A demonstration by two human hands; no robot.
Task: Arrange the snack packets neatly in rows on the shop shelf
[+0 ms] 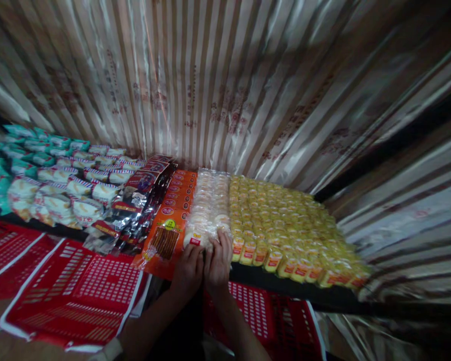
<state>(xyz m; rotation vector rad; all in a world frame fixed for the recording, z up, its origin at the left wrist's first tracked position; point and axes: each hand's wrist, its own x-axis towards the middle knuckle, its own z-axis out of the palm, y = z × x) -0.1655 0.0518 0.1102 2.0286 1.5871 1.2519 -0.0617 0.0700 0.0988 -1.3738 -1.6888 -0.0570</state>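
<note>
My left hand (190, 265) and right hand (218, 256) are side by side at the front of the white packets (210, 198), fingers bent against them; whether either is gripping one, I cannot tell; the packets lie in rows on a dark shelf (255, 275), between orange packets (181, 200) and yellow packets (278, 215); red baskets (97, 273) sit below.
</note>
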